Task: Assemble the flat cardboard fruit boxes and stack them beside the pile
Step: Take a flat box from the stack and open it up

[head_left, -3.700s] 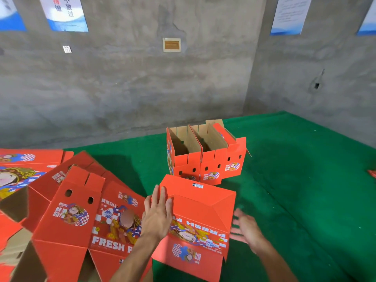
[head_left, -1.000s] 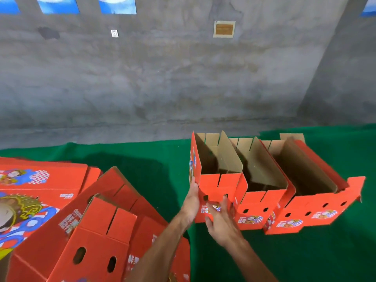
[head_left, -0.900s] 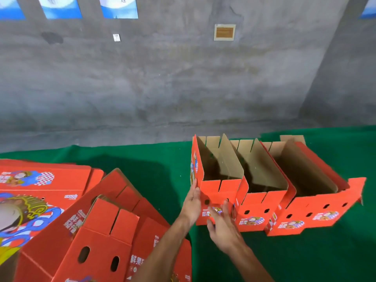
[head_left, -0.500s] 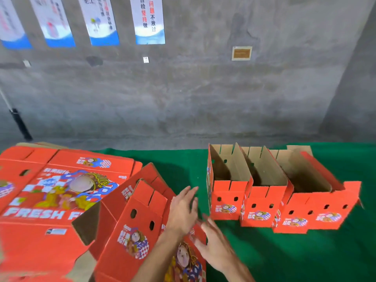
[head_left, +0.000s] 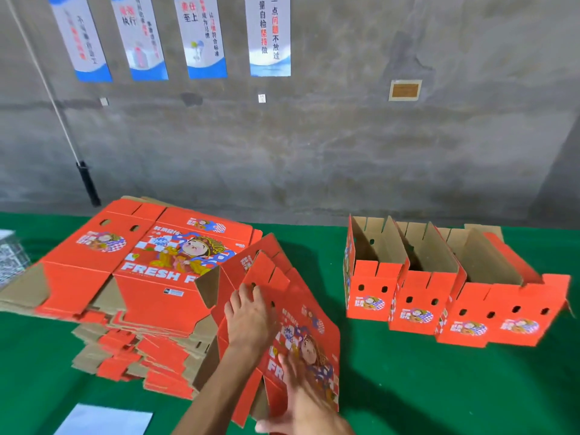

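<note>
A bare concrete wall (head_left: 345, 152) hung with four blue-and-white posters (head_left: 270, 36) backs a green mat (head_left: 439, 387) on the floor. A flat red box blank (head_left: 301, 328), printed with a cartoon figure and white lettering, leans tilted against the right side of the pile of flat blanks (head_left: 138, 277); its long axis runs from the near edge of the mat up and away toward the wall, handle holes at the far upper end. The left hand (head_left: 248, 318) lies flat on the blank's upper panel, fingers straight and slightly spread, tips beside the holes. The right hand (head_left: 307, 400), blurred, rests with fingers extended and apart on the blank's lower printed face. To the right, well apart from the pile, three assembled boxes (head_left: 439, 293) stand in a touching row, tops open, brown interiors showing. A second ago both hands were at the leftmost assembled box; they are now on the blank.
</note>
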Demonstrator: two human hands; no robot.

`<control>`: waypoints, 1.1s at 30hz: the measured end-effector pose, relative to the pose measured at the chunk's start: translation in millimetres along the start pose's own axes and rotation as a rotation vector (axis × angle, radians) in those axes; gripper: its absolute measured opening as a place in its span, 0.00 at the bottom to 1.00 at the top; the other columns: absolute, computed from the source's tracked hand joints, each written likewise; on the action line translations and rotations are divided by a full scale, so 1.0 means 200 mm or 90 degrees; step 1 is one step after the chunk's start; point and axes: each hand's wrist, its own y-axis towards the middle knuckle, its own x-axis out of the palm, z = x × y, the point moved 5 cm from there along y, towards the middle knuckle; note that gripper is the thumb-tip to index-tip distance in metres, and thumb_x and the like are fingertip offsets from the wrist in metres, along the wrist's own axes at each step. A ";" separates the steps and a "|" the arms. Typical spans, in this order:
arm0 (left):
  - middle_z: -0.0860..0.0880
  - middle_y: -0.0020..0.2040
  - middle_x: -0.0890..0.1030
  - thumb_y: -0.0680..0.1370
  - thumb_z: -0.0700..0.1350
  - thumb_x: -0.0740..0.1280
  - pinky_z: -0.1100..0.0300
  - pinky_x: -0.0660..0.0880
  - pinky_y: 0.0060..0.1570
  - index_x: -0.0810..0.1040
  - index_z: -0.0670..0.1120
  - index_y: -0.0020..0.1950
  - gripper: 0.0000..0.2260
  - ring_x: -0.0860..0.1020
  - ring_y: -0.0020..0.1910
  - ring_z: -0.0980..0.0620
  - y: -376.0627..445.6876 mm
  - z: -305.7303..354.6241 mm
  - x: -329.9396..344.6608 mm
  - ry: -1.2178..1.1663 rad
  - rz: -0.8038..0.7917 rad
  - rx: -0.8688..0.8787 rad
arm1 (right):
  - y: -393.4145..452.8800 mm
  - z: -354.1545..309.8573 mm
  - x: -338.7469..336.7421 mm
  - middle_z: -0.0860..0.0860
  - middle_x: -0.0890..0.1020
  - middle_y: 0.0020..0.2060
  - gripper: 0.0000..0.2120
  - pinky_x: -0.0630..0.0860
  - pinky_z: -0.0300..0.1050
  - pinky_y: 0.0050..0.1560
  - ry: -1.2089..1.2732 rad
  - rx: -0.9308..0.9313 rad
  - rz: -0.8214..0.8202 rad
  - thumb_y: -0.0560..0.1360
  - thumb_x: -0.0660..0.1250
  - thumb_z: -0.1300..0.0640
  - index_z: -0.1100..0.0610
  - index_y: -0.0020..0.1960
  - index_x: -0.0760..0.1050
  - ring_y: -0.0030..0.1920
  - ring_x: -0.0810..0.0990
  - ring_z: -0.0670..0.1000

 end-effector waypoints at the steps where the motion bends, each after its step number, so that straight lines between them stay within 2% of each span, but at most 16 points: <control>1: 0.40 0.80 0.61 0.83 0.59 0.57 0.42 0.61 0.75 0.62 0.46 0.78 0.27 0.61 0.77 0.38 -0.01 -0.01 -0.02 -0.005 0.002 -0.009 | -0.01 -0.02 0.03 0.51 0.30 0.80 0.64 0.42 0.53 0.81 -0.020 0.027 0.007 0.67 0.61 0.20 0.53 0.82 0.29 0.82 0.35 0.52; 3: 0.42 0.78 0.65 0.83 0.58 0.58 0.42 0.63 0.71 0.65 0.47 0.77 0.25 0.65 0.74 0.38 -0.02 -0.01 -0.07 -0.019 0.000 -0.032 | -0.02 -0.08 0.04 0.50 0.32 0.81 0.55 0.46 0.52 0.81 -0.039 0.084 0.018 0.73 0.68 0.40 0.50 0.83 0.32 0.83 0.36 0.55; 5: 0.42 0.73 0.70 0.82 0.57 0.59 0.42 0.66 0.68 0.68 0.47 0.74 0.23 0.69 0.70 0.38 -0.02 -0.01 -0.12 -0.042 -0.003 -0.062 | -0.03 -0.15 0.03 0.54 0.36 0.83 0.51 0.46 0.53 0.81 -0.076 0.127 0.019 0.76 0.68 0.51 0.51 0.84 0.34 0.83 0.38 0.59; 8: 0.39 0.64 0.78 0.83 0.53 0.61 0.42 0.73 0.64 0.70 0.42 0.67 0.18 0.76 0.64 0.35 0.03 -0.08 -0.21 -0.161 -0.019 -0.113 | -0.06 -0.17 -0.01 0.56 0.41 0.84 0.45 0.45 0.58 0.83 -0.104 0.129 -0.003 0.80 0.66 0.54 0.53 0.84 0.38 0.83 0.41 0.62; 10: 0.38 0.62 0.81 0.82 0.48 0.62 0.45 0.75 0.62 0.73 0.43 0.67 0.16 0.79 0.62 0.35 0.08 -0.12 -0.24 -0.243 -0.047 -0.110 | -0.10 -0.12 -0.11 0.54 0.59 0.80 0.35 0.57 0.59 0.81 -0.031 0.150 0.005 0.81 0.63 0.58 0.56 0.84 0.52 0.81 0.58 0.61; 11: 0.38 0.61 0.82 0.82 0.44 0.63 0.47 0.77 0.60 0.75 0.43 0.68 0.15 0.81 0.60 0.36 0.10 -0.13 -0.26 -0.300 -0.061 -0.104 | -0.13 -0.10 -0.19 0.54 0.70 0.73 0.27 0.65 0.56 0.77 -0.015 0.153 0.033 0.80 0.63 0.59 0.58 0.79 0.62 0.75 0.70 0.59; 13: 0.42 0.49 0.87 0.80 0.38 0.61 0.49 0.83 0.46 0.79 0.44 0.66 0.16 0.86 0.47 0.41 0.10 -0.12 -0.25 -0.460 -0.085 -0.086 | -0.17 -0.05 -0.39 0.54 0.78 0.62 0.17 0.72 0.51 0.69 -0.048 0.178 0.102 0.79 0.61 0.57 0.56 0.67 0.74 0.63 0.78 0.56; 15: 0.47 0.37 0.86 0.81 0.35 0.58 0.54 0.79 0.33 0.80 0.44 0.65 0.17 0.83 0.32 0.48 0.09 -0.08 -0.26 -0.573 -0.082 -0.058 | -0.20 -0.01 -0.61 0.54 0.79 0.60 0.15 0.72 0.49 0.66 -0.091 0.205 0.161 0.78 0.61 0.54 0.55 0.63 0.75 0.61 0.78 0.56; 16: 0.47 0.40 0.85 0.81 0.34 0.57 0.53 0.79 0.33 0.79 0.45 0.67 0.19 0.83 0.33 0.49 0.08 -0.05 -0.26 -0.597 -0.077 -0.028 | -0.22 0.01 -0.72 0.53 0.80 0.58 0.15 0.73 0.49 0.64 -0.101 0.215 0.193 0.77 0.62 0.54 0.55 0.62 0.76 0.59 0.79 0.56; 18: 0.44 0.59 0.82 0.80 0.35 0.62 0.45 0.82 0.49 0.75 0.49 0.72 0.22 0.84 0.51 0.47 0.05 0.06 -0.28 -0.579 -0.047 0.076 | -0.27 0.03 -0.94 0.53 0.81 0.54 0.13 0.75 0.49 0.58 -0.127 0.231 0.267 0.74 0.63 0.53 0.54 0.57 0.77 0.55 0.81 0.56; 20: 0.46 0.72 0.73 0.78 0.43 0.69 0.42 0.72 0.70 0.74 0.50 0.71 0.21 0.73 0.71 0.47 0.01 0.19 -0.31 -0.521 -0.007 0.199 | -0.34 0.05 -1.15 0.53 0.83 0.52 0.14 0.75 0.49 0.54 -0.189 0.246 0.332 0.72 0.63 0.52 0.54 0.55 0.79 0.54 0.82 0.58; 21: 0.49 0.73 0.72 0.78 0.48 0.72 0.46 0.68 0.73 0.75 0.50 0.69 0.20 0.70 0.72 0.50 -0.01 0.25 -0.33 -0.539 0.004 0.236 | -0.37 0.07 -1.24 0.53 0.83 0.52 0.14 0.75 0.50 0.53 -0.220 0.254 0.357 0.71 0.63 0.52 0.53 0.55 0.79 0.55 0.83 0.59; 24: 0.54 0.56 0.84 0.78 0.50 0.76 0.62 0.74 0.57 0.80 0.52 0.58 0.11 0.80 0.54 0.58 -0.10 0.42 -0.39 -0.671 -0.016 0.300 | -0.48 0.09 -1.45 0.53 0.84 0.51 0.14 0.74 0.49 0.53 -0.272 0.272 0.419 0.70 0.65 0.51 0.52 0.54 0.80 0.55 0.82 0.59; 26: 0.49 0.46 0.85 0.79 0.46 0.75 0.66 0.76 0.47 0.81 0.48 0.52 0.05 0.82 0.45 0.57 -0.16 0.51 -0.39 -0.762 -0.004 0.315 | -0.53 0.11 -1.53 0.52 0.85 0.47 0.14 0.73 0.48 0.53 -0.302 0.282 0.461 0.69 0.66 0.51 0.51 0.53 0.83 0.53 0.83 0.58; 31: 0.40 0.44 0.84 0.80 0.47 0.72 0.50 0.81 0.46 0.80 0.42 0.47 0.09 0.82 0.44 0.49 -0.25 0.61 -0.22 -0.887 -0.037 0.238 | -0.64 0.17 -1.55 0.51 0.84 0.33 0.14 0.64 0.48 0.68 -0.414 0.199 0.568 0.62 0.65 0.57 0.54 0.43 0.86 0.44 0.81 0.55; 33: 0.40 0.44 0.84 0.80 0.49 0.72 0.49 0.82 0.43 0.80 0.42 0.47 0.11 0.83 0.43 0.47 -0.29 0.61 -0.13 -0.916 -0.054 0.194 | -0.66 0.21 -1.50 0.50 0.83 0.36 0.10 0.66 0.54 0.73 -0.394 0.118 0.645 0.66 0.69 0.57 0.56 0.45 0.85 0.45 0.81 0.55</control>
